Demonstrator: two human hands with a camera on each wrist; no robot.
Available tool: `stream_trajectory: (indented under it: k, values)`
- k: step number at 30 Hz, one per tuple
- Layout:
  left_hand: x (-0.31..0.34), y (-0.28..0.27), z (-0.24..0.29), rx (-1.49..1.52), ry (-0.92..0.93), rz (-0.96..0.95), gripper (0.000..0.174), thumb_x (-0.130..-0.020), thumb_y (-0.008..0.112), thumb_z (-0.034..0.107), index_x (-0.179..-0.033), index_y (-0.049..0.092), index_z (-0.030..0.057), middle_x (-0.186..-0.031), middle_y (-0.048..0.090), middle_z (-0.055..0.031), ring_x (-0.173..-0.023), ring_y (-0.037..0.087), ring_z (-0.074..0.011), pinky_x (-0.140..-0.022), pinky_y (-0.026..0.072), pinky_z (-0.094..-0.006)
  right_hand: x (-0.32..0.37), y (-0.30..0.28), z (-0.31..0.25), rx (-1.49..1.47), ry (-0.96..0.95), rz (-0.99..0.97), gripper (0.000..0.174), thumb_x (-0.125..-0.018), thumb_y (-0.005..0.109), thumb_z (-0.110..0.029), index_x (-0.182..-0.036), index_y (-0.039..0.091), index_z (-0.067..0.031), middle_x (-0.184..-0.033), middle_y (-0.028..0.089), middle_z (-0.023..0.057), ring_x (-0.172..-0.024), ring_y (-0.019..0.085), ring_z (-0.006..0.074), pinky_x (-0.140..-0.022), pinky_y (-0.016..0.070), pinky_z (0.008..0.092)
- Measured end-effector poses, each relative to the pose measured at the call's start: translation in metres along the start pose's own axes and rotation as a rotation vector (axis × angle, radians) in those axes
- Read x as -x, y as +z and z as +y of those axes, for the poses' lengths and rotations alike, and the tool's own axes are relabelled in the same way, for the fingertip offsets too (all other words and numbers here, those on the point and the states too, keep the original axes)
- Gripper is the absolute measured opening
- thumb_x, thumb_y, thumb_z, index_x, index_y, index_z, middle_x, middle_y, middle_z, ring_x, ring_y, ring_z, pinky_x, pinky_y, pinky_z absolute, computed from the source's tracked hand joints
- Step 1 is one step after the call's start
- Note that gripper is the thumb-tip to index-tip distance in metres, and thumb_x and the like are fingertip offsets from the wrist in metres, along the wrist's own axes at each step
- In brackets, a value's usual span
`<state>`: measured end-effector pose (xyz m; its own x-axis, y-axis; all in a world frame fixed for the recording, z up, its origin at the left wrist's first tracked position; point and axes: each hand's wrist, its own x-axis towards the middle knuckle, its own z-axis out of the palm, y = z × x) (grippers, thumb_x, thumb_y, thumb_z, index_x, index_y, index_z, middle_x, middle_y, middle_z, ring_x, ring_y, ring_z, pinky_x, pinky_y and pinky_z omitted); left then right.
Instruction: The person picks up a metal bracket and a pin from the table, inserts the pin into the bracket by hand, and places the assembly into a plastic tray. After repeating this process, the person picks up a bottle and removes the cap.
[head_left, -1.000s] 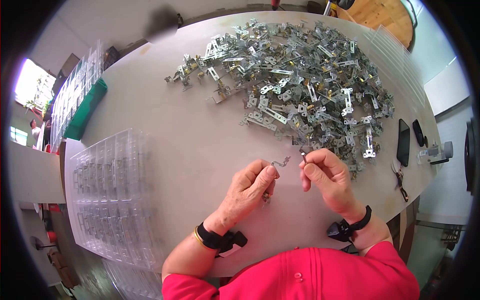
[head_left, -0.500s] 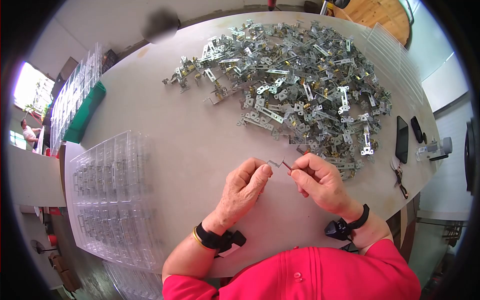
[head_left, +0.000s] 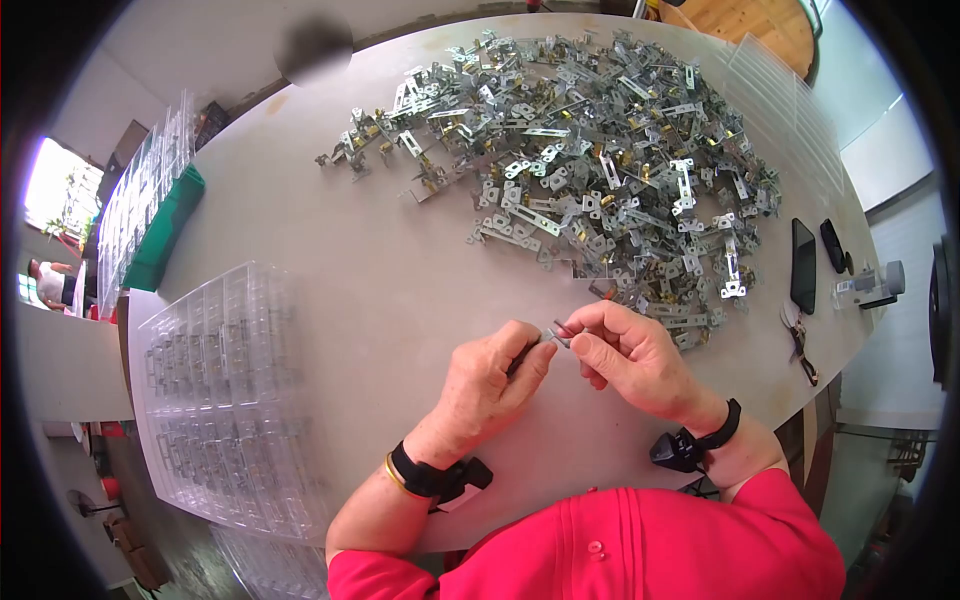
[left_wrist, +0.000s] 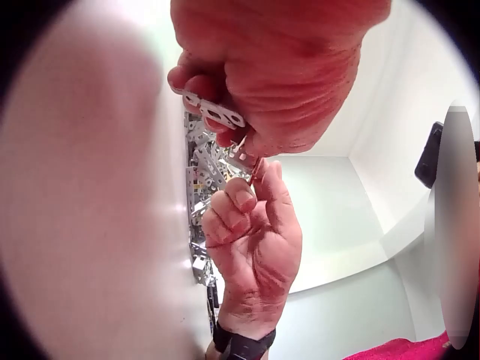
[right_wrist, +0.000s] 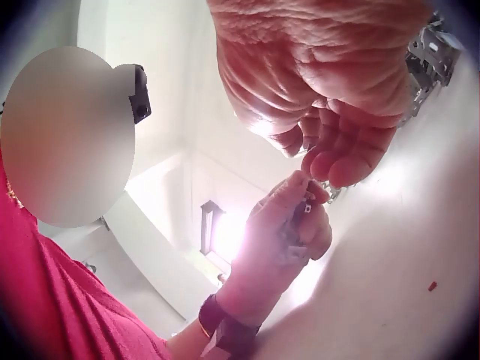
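In the head view my left hand [head_left: 490, 378] grips a flat metal bracket with holes, most of it hidden by the fingers. The left wrist view shows the punched end of the bracket [left_wrist: 217, 112] sticking out of the fist. Thumb and forefinger of my right hand [head_left: 635, 362] pinch a small thin pin-like piece [head_left: 562, 328], held right at the bracket's end. The fingertips of both hands nearly meet there. Beyond them spreads a big heap of similar metal brackets [head_left: 600, 150], some with brass-coloured parts.
Clear plastic trays [head_left: 220, 340] filled with brackets lie at the left. Behind them, more clear trays stand in a green bin [head_left: 165, 230]. At the right are a black phone [head_left: 803, 265], pliers [head_left: 798, 345] and a clear bottle [head_left: 868, 287]. A red scrap [right_wrist: 433, 286] lies on the table.
My right hand has moved left and brought the pin-like piece to the bracket. The bracket's bent end, which stuck out of my left hand earlier, now shows less.
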<state>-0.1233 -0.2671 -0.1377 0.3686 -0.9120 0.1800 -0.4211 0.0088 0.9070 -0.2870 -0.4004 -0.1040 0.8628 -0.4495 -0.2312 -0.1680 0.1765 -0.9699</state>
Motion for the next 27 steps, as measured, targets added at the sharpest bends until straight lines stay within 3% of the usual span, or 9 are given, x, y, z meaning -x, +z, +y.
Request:
stream_trajectory:
  k: [4, 6, 8, 9, 11, 12, 14, 17, 27]
  values:
    - [0.0, 0.002, -0.001, -0.12, 0.121, -0.021, 0.011, -0.093, 0.069, 0.009, -0.093, 0.06, 0.0033, -0.065, 0.055, -0.0106, -0.053, 0.054, -0.0252, -0.051, 0.0432, -0.0347, -0.001, -0.002, 0.009, 0.168, -0.134, 0.056, 0.01, -0.101, 0.062, -0.012, -0.108, 0.065, -0.0044, -0.079, 0.058, -0.0044, -0.069, 0.051, 0.0034, -0.061, 0.0424, 0.0218]
    - [0.0, 0.001, 0.001, -0.136, 0.138, -0.056, 0.011, -0.092, 0.069, 0.008, -0.092, 0.059, 0.0034, -0.065, 0.055, -0.0115, -0.053, 0.054, -0.027, -0.051, 0.0434, -0.0355, -0.003, -0.003, 0.007, 0.505, -0.429, 0.146, 0.006, -0.101, 0.062, -0.01, -0.102, 0.065, -0.0044, -0.078, 0.056, -0.0064, -0.066, 0.048, 0.003, -0.06, 0.0405, 0.0216]
    - [0.001, 0.0, 0.001, -0.154, 0.157, -0.089, 0.011, -0.092, 0.07, 0.008, -0.092, 0.059, 0.0036, -0.065, 0.055, -0.0123, -0.053, 0.055, -0.0287, -0.051, 0.0436, -0.0363, -0.003, -0.002, 0.006, 0.471, -0.484, 0.202, 0.006, -0.101, 0.062, -0.009, -0.101, 0.065, -0.0045, -0.078, 0.054, -0.0061, -0.065, 0.047, 0.003, -0.059, 0.0399, 0.0215]
    - [0.001, 0.001, 0.0, -0.157, 0.177, -0.108, 0.011, -0.094, 0.068, 0.009, -0.092, 0.06, 0.003, -0.064, 0.055, -0.0091, -0.053, 0.054, -0.0252, -0.052, 0.0433, -0.0346, -0.003, -0.002, 0.006, 0.437, -0.54, 0.255, 0.005, -0.101, 0.062, -0.009, -0.1, 0.064, -0.0045, -0.077, 0.053, -0.0058, -0.064, 0.046, 0.003, -0.058, 0.0393, 0.0214]
    - [0.002, 0.002, 0.0, -0.16, 0.196, -0.131, 0.011, -0.096, 0.067, 0.011, -0.093, 0.06, 0.0025, -0.063, 0.054, -0.0059, -0.054, 0.053, -0.0217, -0.053, 0.0431, -0.0328, 0.003, 0.0, -0.001, 0.253, -0.418, 0.287, 0.006, -0.101, 0.061, -0.009, -0.099, 0.063, -0.0043, -0.076, 0.053, -0.0046, -0.064, 0.046, 0.0029, -0.057, 0.0389, 0.022]
    - [0.002, 0.001, 0.002, 0.043, -0.002, -0.089, 0.014, -0.099, 0.064, 0.015, -0.093, 0.061, 0.0023, -0.064, 0.053, -0.0018, -0.056, 0.052, -0.0166, -0.054, 0.0422, -0.0297, 0.006, 0.0, -0.004, 0.071, -0.297, 0.314, 0.006, -0.101, 0.061, -0.009, -0.098, 0.062, -0.004, -0.075, 0.053, -0.0034, -0.063, 0.046, 0.0027, -0.057, 0.0385, 0.0225]
    - [-0.001, -0.008, 0.011, 0.331, -0.328, -0.071, 0.028, -0.106, 0.057, 0.027, -0.094, 0.064, 0.0022, -0.068, 0.049, 0.0061, -0.062, 0.044, -0.0044, -0.056, 0.0357, -0.0218, 0.005, -0.002, -0.009, 0.083, -0.197, 0.242, 0.007, -0.101, 0.061, -0.01, -0.098, 0.061, -0.0042, -0.074, 0.052, -0.003, -0.063, 0.045, 0.0029, -0.056, 0.038, 0.0232]
    - [-0.003, -0.014, 0.005, 0.567, -0.437, -0.047, 0.032, -0.105, 0.057, 0.032, -0.094, 0.065, 0.0032, -0.067, 0.049, 0.0045, -0.059, 0.04, -0.0036, -0.053, 0.0301, -0.0213, 0.004, -0.002, -0.003, 0.168, -0.083, 0.137, 0.008, -0.102, 0.06, -0.012, -0.099, 0.06, -0.0045, -0.071, 0.05, -0.0033, -0.063, 0.043, 0.0033, -0.056, 0.0372, 0.0243]
    - [-0.004, -0.015, 0.008, 0.53, -0.405, -0.077, 0.034, -0.105, 0.057, 0.035, -0.093, 0.066, 0.0032, -0.067, 0.05, 0.0044, -0.059, 0.04, -0.0034, -0.052, 0.0289, -0.0216, 0.0, -0.002, 0.001, 0.24, -0.062, 0.093, 0.01, -0.104, 0.058, -0.014, -0.099, 0.06, -0.006, -0.068, 0.048, -0.0053, -0.062, 0.04, 0.004, -0.055, 0.0367, 0.0247]
